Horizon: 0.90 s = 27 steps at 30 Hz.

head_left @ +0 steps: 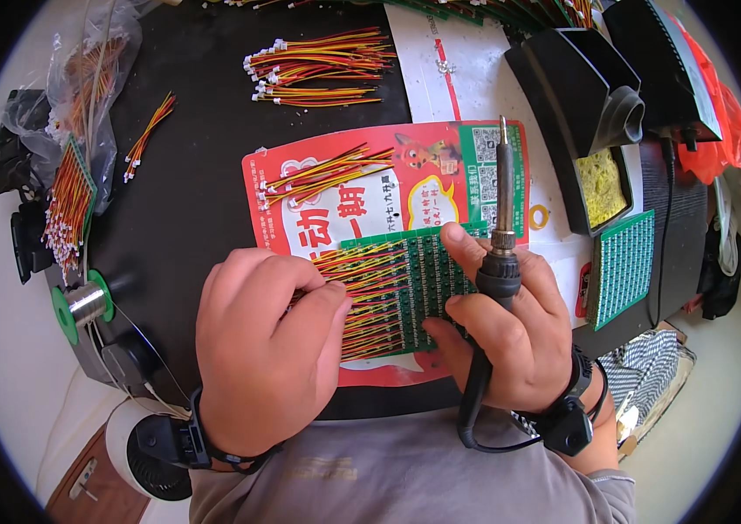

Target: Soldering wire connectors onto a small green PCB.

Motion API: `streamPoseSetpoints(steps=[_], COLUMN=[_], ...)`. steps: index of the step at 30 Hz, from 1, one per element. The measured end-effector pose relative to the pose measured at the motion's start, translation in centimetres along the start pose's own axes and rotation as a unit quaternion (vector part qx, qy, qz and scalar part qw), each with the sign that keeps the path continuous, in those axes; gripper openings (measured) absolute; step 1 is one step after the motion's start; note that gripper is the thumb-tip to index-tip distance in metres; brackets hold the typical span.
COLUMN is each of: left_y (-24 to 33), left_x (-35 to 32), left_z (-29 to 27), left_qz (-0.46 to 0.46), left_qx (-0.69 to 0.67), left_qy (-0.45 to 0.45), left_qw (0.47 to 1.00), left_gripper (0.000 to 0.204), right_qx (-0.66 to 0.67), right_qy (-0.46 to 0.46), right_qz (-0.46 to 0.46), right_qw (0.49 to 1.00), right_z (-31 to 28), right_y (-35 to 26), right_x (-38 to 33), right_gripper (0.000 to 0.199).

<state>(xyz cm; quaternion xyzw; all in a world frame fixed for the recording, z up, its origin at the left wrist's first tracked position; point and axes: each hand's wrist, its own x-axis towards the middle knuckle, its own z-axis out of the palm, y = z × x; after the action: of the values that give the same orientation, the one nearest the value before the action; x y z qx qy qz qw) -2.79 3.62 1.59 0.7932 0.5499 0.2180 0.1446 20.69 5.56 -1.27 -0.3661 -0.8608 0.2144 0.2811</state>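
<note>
A green circuit board panel (427,293) lies in front of me, with rows of small dark parts. Red, yellow and black wires (370,325) run leftward from it. My left hand (270,336) is closed in a pinch at the wires' left ends; its fingertips partly hide what they grip. My right hand (514,336) holds a soldering iron (500,262) between its fingers, the metal tip pointing up and away from the board. The thumb and fingertips of that hand also rest on the board's right part. Under the board is a red printed sheet (266,175).
Loose wire bundles (322,65) with white connectors lie at the back. A solder spool (87,304) stands at left, beside a wired board (74,205). At right are an iron stand (571,87), a yellow sponge (599,188) and another green board panel (624,269).
</note>
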Motion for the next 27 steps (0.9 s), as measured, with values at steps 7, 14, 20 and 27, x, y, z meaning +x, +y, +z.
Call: streamPoseSetpoints(steps=[7,14,20,27], left_y=[-0.6,-2.9,-3.7,-3.0], left_x=[0.3,0.9,1.4,1.1], left_z=[-1.0,-0.4,0.7,-0.3], left_qz=[-0.072,-0.162,-0.167,-0.179], left_qx=[-0.003,0.026,-0.019,-0.036], left_qy=[0.062,0.152,0.128,0.158], left_qw=[0.995,0.975,0.977,0.97], left_gripper=[0.016,0.018,0.013,0.01], right_qx=[0.01,0.013,-0.009,-0.001], right_qy=[0.005,0.042,-0.006,0.015], right_qz=[0.004,0.0,0.041,0.027], right_qw=[1.0,0.999,0.999,1.0], right_z=[-0.2,-0.9,-1.8,-1.7], right_y=[-0.1,-1.0,-1.9,-1.3], right_x=[0.1,0.1,0.2,0.1], right_gripper=[0.03,0.042,0.05,0.051])
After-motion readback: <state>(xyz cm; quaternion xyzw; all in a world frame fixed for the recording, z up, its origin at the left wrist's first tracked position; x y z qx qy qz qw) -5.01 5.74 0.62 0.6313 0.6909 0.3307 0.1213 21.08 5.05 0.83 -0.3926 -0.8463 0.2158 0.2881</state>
